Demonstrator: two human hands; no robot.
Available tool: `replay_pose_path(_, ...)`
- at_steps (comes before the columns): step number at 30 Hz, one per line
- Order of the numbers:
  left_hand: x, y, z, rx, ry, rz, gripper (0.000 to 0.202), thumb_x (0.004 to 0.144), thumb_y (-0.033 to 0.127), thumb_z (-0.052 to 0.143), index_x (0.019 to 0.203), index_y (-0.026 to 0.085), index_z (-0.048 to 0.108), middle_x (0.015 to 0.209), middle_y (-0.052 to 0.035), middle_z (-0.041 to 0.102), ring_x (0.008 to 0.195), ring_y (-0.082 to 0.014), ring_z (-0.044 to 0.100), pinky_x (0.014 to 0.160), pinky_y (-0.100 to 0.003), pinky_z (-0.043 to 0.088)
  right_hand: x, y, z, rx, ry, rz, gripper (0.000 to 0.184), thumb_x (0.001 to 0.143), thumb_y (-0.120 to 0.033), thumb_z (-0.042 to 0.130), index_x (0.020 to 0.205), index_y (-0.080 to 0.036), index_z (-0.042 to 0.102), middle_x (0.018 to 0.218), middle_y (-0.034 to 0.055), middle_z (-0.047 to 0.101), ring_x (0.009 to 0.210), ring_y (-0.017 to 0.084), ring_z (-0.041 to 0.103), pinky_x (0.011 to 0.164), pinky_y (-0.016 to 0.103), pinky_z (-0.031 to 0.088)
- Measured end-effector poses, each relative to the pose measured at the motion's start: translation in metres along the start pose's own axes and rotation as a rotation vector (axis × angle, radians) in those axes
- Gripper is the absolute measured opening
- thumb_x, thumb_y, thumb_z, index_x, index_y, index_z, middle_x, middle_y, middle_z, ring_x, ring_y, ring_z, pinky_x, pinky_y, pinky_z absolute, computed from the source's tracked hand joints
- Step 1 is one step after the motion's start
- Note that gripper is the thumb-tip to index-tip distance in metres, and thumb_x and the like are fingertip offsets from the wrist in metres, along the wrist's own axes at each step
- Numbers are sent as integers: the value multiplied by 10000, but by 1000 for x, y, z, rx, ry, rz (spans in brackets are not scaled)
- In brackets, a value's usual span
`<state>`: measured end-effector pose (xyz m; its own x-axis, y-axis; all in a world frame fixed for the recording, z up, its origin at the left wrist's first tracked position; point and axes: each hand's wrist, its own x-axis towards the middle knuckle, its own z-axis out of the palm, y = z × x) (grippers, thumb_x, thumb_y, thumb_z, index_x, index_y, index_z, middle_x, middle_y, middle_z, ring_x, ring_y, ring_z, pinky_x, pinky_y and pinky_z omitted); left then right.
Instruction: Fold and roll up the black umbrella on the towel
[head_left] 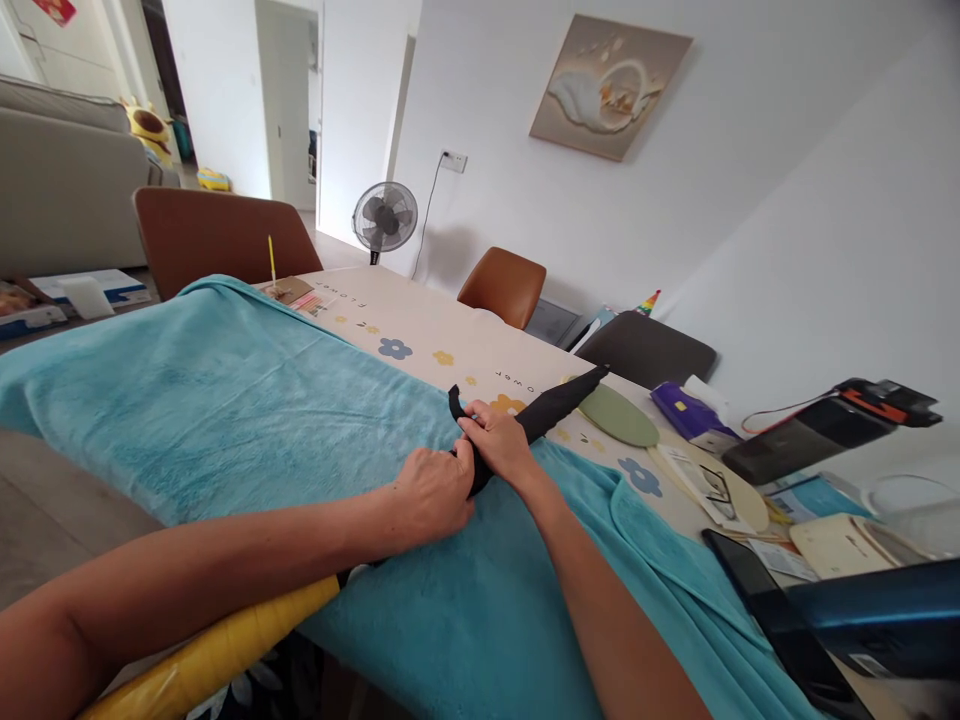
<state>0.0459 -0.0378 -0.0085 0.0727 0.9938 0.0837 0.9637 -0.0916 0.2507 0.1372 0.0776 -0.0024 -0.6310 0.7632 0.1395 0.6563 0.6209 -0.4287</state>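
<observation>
- Head view: black furled fabric [559,405], tapered, slanting across turquoise cloth [300,400] toward a green oval mat [626,418].
- Left hand [435,498]: clenched on the fabric's near part.
- Right hand [499,440]: over the fabric, fingers pinching a black strap [454,402].
- Table [435,325]: flower-printed, partly draped by the cloth.

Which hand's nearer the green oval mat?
Right. Right hand, on the black fabric, is left of the green oval mat; left hand is farther left, closer to the wearer.
</observation>
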Motion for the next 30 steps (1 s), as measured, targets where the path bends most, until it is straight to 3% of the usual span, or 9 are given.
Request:
replay_pose_path(4,2,2,-3,-5,-54,-21,388,750,270,479,1029,6,534,795,-198,657,757,-336,649,635,-411,460,0,2,2,-102,-42,-33,167,860,-295,418,896,-245,573,729,-24,683,735,182,612,625,256,327)
replay_pose_path(9,4,2,-10,-16,-109,-53,382,735,331,468,989,52,534,824,-187,660,800,-357,643,664,-423,455,1,3,6,-264,-70,-77,232,891,-306,360,1003,-230,548,837,39,684,778,221,621,624,273,321)
replay_pose_path(13,8,-11,-19,-97,-202,-148,478,706,519,511,951,110,523,834,-135,659,768,-301,634,614,-353,444,-1,4,8,-275,-28,-94,258,914,-313,328,1059,-216,519,847,51,684,794,224,624,645,278,333)
replay_pose_path(16,10,-22,-25,-374,-312,-306,567,628,645,577,904,153,525,888,-97,650,766,-243,616,530,-279,401,-3,6,7,-236,3,-74,273,922,-318,318,1089,-213,507,835,49,683,791,219,624,659,279,342)
replay_pose_path(18,7,-26,-28,-614,-391,-381,549,612,634,620,876,159,542,875,-82,650,757,-220,609,504,-256,388,-3,6,3,-199,27,-72,277,920,-321,322,1099,-213,504,820,49,679,785,223,621,667,282,349)
replay_pose_path(23,-7,-21,-28,-1363,-704,-363,468,755,546,554,985,142,602,859,-87,678,794,-180,627,666,-244,484,-2,4,-12,-67,114,-101,258,899,-328,350,1062,-221,518,813,51,660,802,242,607,667,291,367)
replay_pose_path(25,-11,-19,-25,-1459,-692,-390,540,820,601,389,985,145,627,879,-98,684,769,-172,627,668,-245,493,-2,3,-18,-28,122,-103,237,886,-319,365,1033,-222,524,798,45,653,797,242,602,665,292,369)
replay_pose_path(27,-13,-18,-20,-1386,-623,-357,669,875,594,173,949,135,655,942,-123,683,747,-171,629,650,-253,500,-2,1,-22,0,129,-97,220,880,-317,368,1004,-222,523,764,35,642,760,236,596,660,293,368)
replay_pose_path(30,-16,-19,-12,-836,-381,-213,738,930,400,-9,964,127,676,956,-133,685,721,-158,638,624,-254,503,-2,1,-24,31,166,-80,218,882,-336,358,987,-221,511,719,24,627,710,234,586,650,296,362)
